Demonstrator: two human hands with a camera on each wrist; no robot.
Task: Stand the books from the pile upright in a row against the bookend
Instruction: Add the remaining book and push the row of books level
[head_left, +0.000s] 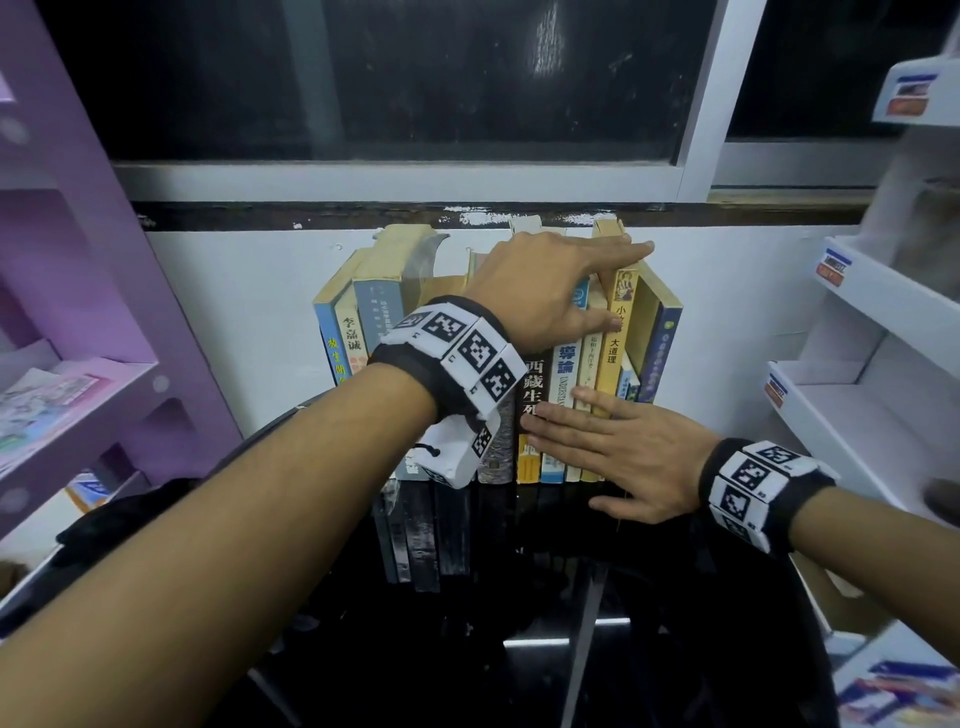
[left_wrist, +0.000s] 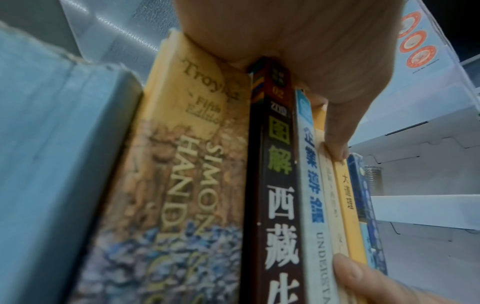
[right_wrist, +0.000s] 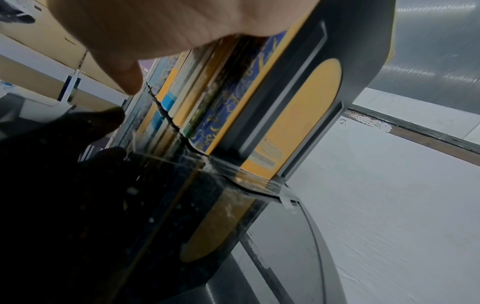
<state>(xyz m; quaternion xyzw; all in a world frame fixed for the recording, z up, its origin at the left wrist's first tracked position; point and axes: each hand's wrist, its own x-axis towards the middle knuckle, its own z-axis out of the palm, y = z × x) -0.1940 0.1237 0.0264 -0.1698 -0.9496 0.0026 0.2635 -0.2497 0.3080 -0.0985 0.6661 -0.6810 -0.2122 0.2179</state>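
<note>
A row of books (head_left: 535, 384) stands upright on the black glossy table (head_left: 519, 623) against the white wall. My left hand (head_left: 587, 280) lies over the tops of the right-hand books, fingers straight, thumb (left_wrist: 337, 133) pressing the spine of the yellow book (head_left: 615, 353). My right hand (head_left: 587, 447) lies flat against the lower spines, fingers straight. A dark blue book (head_left: 660, 353) ends the row on the right, next to the grey bookend (right_wrist: 369, 51). Between the yellow and blue books there is a gap with a shorter book in it.
The left-hand books (head_left: 358, 322) lean slightly. A purple shelf unit (head_left: 78, 260) stands at the left and a white shelf unit (head_left: 857, 338) at the right. A dark window sill (head_left: 363, 215) runs above the books.
</note>
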